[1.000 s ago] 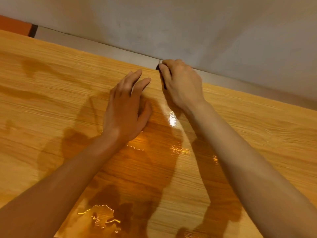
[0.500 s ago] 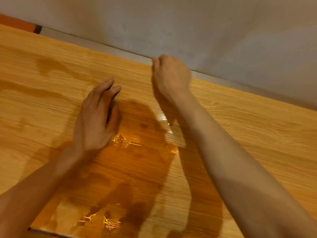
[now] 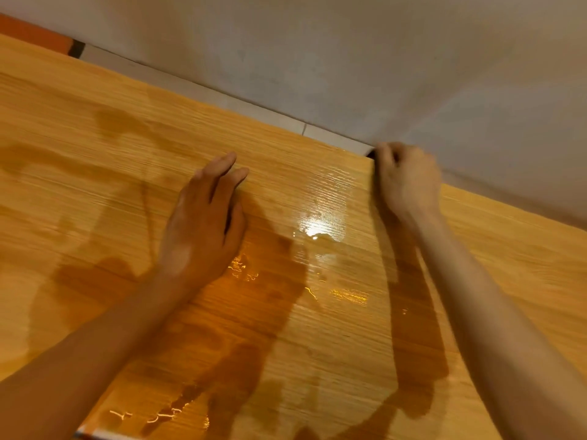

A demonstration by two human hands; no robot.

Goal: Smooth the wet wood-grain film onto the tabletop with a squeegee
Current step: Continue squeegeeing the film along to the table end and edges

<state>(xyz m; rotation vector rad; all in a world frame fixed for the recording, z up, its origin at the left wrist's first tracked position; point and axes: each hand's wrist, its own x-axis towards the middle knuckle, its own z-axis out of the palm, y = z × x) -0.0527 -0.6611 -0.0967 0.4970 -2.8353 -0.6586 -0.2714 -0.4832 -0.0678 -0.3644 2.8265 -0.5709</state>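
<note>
Wood-grain film [image 3: 95,160] covers the tabletop, glossy with water patches and a small puddle [image 3: 320,233] near the middle. My left hand [image 3: 203,227] lies flat on the film, fingers together and pointing to the far edge. At the far edge, by the wall, my right hand [image 3: 406,182] is closed around a dark squeegee [image 3: 372,154]. Only a small dark corner of the squeegee shows beside the fingers; the rest is hidden under the hand.
A grey wall [image 3: 349,58] runs right behind the table's far edge, with a pale strip [image 3: 254,109] along its base. An orange surface [image 3: 31,36] shows at the far left. The film's near edge [image 3: 95,435] is at the bottom left.
My right hand with the squeegee has stayed at the far edge while the view shifted. My left hand slid left, then lies flat on the film again, farther from the right hand than before.
</note>
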